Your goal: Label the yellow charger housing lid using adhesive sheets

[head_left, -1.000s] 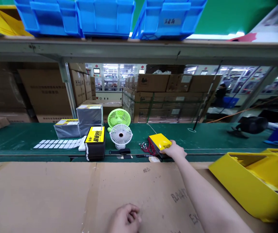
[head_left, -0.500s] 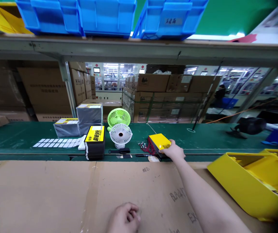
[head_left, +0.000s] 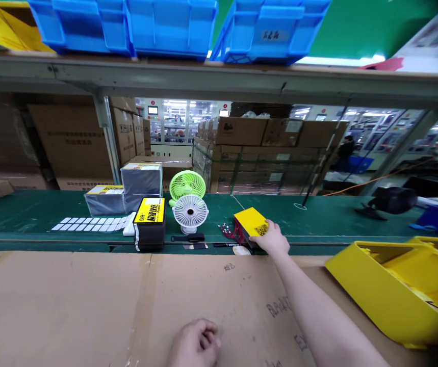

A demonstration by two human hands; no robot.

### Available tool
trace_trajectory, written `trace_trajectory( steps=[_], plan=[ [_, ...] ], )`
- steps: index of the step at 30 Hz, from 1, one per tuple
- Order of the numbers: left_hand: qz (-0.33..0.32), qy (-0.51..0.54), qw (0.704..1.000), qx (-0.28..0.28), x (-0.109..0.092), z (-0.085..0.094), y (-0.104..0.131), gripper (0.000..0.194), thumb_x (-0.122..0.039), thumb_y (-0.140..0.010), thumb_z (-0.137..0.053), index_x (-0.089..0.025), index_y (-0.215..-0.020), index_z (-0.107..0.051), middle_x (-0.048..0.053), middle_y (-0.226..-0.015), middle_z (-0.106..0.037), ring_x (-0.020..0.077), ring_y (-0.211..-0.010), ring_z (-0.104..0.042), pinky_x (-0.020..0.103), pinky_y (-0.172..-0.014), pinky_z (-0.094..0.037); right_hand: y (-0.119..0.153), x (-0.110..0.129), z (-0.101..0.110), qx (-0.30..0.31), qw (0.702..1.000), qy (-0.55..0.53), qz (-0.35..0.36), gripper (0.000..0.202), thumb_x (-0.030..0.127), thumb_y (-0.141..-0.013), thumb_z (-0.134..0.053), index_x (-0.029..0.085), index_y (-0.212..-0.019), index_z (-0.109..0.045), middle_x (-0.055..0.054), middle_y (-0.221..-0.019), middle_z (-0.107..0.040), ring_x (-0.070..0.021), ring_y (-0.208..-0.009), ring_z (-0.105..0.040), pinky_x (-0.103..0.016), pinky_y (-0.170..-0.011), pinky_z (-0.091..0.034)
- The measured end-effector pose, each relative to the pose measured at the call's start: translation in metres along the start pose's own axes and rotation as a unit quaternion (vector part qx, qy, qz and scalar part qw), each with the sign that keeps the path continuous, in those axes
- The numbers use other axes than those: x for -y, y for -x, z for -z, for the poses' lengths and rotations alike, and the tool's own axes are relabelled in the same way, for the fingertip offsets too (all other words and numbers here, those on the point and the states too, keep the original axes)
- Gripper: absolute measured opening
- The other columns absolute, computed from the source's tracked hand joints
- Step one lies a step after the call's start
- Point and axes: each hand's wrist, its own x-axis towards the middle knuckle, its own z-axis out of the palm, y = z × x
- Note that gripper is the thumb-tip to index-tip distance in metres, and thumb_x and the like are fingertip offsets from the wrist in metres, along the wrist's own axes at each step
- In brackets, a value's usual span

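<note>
My right hand (head_left: 272,238) reaches out to a yellow-topped stack (head_left: 250,220) with a QR code, its fingers closed over the near right corner. The stack's sides are dark, and whether the hand grips one piece or several I cannot tell. Against its left side lie red cords (head_left: 236,232) with pale ends. A black marker (head_left: 226,245) and a round pale piece (head_left: 241,251) sit just in front. My left hand (head_left: 198,342) rests on the brown cardboard (head_left: 88,306) at the bottom, fingers curled loosely, with nothing visible in them.
A white fan (head_left: 190,211) and a green fan (head_left: 188,184) stand mid-bench. To their left are a black stack with a yellow top (head_left: 150,224), grey wrapped packs (head_left: 141,181) and white stickers (head_left: 88,224). A yellow bin (head_left: 379,295) is at right; blue bins (head_left: 169,28) line the shelf overhead.
My right hand has shifted slightly left at the stack's corner, and more of the QR code shows. The yellow top sits a touch higher. My left hand stays put.
</note>
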Motion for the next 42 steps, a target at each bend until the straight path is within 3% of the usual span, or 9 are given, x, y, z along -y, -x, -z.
trace_trajectory(
  steps=[6, 9, 12, 20, 24, 27, 30, 37, 42],
  plan=[
    [0.006, 0.008, 1.000, 0.002, -0.003, 0.000, 0.001, 0.031, -0.023, -0.069, -0.057, -0.012, -0.096, -0.067, 0.007, -0.080, -0.064, 0.0140, -0.063, -0.052, 0.027, -0.062, -0.044, 0.011, 0.006, 0.001, -0.020, 1.000, 0.009, 0.018, 0.096, 0.057, -0.060, -0.064, 0.024, -0.140, -0.023, -0.016, -0.133, -0.039, -0.0365, -0.102, -0.054, -0.050, -0.077, -0.046],
    [0.010, 0.011, 1.000, 0.005, -0.004, 0.000, 0.000, 0.032, -0.023, -0.069, -0.057, -0.011, -0.096, -0.066, 0.007, -0.080, -0.063, 0.0137, -0.063, -0.051, 0.026, -0.062, -0.043, 0.025, 0.015, 0.007, -0.068, 0.996, 0.029, 0.052, 0.087, 0.047, -0.065, -0.061, 0.022, -0.140, -0.022, -0.014, -0.142, -0.032, -0.0412, -0.121, -0.035, -0.063, -0.094, -0.029],
    [0.013, 0.013, 1.000, 0.006, -0.006, 0.000, 0.001, 0.032, -0.023, -0.070, -0.056, -0.010, -0.097, -0.066, 0.007, -0.080, -0.062, 0.0135, -0.063, -0.050, 0.026, -0.062, -0.043, 0.040, 0.027, 0.022, -0.147, 0.974, 0.057, 0.162, 0.081, 0.036, -0.067, -0.060, 0.021, -0.139, -0.025, -0.012, -0.146, -0.027, -0.0370, -0.130, -0.023, -0.062, -0.104, -0.011],
    [0.003, 0.024, 1.000, 0.007, -0.012, 0.002, 0.008, 0.028, -0.025, -0.072, -0.057, -0.013, -0.096, -0.065, 0.006, -0.081, -0.062, 0.0134, -0.066, -0.051, 0.025, -0.064, -0.043, 0.084, 0.061, 0.126, -0.405, 0.831, -0.032, 0.381, 0.080, 0.036, -0.074, -0.064, 0.020, -0.141, -0.022, -0.015, -0.143, -0.031, -0.0338, -0.129, -0.033, -0.057, -0.109, -0.016],
    [-0.012, 0.024, 1.000, 0.009, -0.015, 0.003, 0.013, 0.026, -0.026, -0.074, -0.056, -0.013, -0.095, -0.065, 0.005, -0.080, -0.061, 0.0145, -0.069, -0.052, 0.026, -0.068, -0.044, 0.133, 0.074, 0.188, -0.460, 0.766, -0.136, 0.428, 0.095, 0.031, -0.067, -0.073, 0.024, -0.143, -0.017, -0.014, -0.143, -0.027, -0.0363, -0.129, -0.033, -0.057, -0.106, -0.028],
    [-0.031, 0.026, 0.999, 0.008, -0.022, 0.004, 0.022, 0.029, -0.026, -0.075, -0.057, -0.013, -0.100, -0.064, 0.007, -0.086, -0.063, 0.0158, -0.074, -0.054, 0.028, -0.072, -0.044, 0.177, 0.080, 0.215, -0.412, 0.748, -0.212, 0.475, 0.103, 0.027, -0.063, -0.077, 0.025, -0.144, -0.015, -0.012, -0.144, -0.027, -0.0359, -0.131, -0.030, -0.055, -0.107, -0.031],
    [-0.069, 0.046, 0.997, 0.005, -0.035, 0.009, 0.039, 0.047, -0.025, -0.070, -0.064, -0.016, -0.116, -0.058, 0.011, -0.108, -0.061, 0.0205, -0.093, -0.057, 0.031, -0.081, -0.044, 0.219, 0.079, 0.219, -0.289, 0.755, -0.281, 0.517, 0.101, 0.026, -0.064, -0.076, 0.023, -0.145, -0.015, -0.012, -0.145, -0.028, -0.0347, -0.133, -0.029, -0.054, -0.110, -0.028],
    [-0.186, 0.224, 0.956, 0.030, -0.056, 0.049, 0.098, 0.102, -0.039, -0.046, -0.087, -0.021, -0.135, -0.041, 0.013, -0.140, -0.045, 0.0359, -0.132, -0.034, 0.047, -0.110, -0.027, 0.304, 0.054, 0.178, 0.112, 0.813, -0.328, 0.468, 0.105, 0.022, -0.062, -0.071, 0.023, -0.146, -0.008, -0.010, -0.149, -0.024, -0.0305, -0.137, -0.022, -0.052, -0.113, -0.023],
    [-0.214, 0.425, 0.878, 0.050, -0.064, 0.082, 0.139, 0.082, -0.041, -0.060, -0.078, -0.024, -0.134, -0.046, 0.010, -0.125, -0.060, 0.0410, -0.127, -0.040, 0.053, -0.109, -0.029, 0.332, 0.042, 0.159, 0.287, 0.807, -0.289, 0.428, 0.111, 0.030, -0.064, -0.076, 0.030, -0.147, -0.002, -0.011, -0.152, -0.016, -0.0333, -0.138, -0.020, -0.059, -0.108, -0.023]
  ],
)
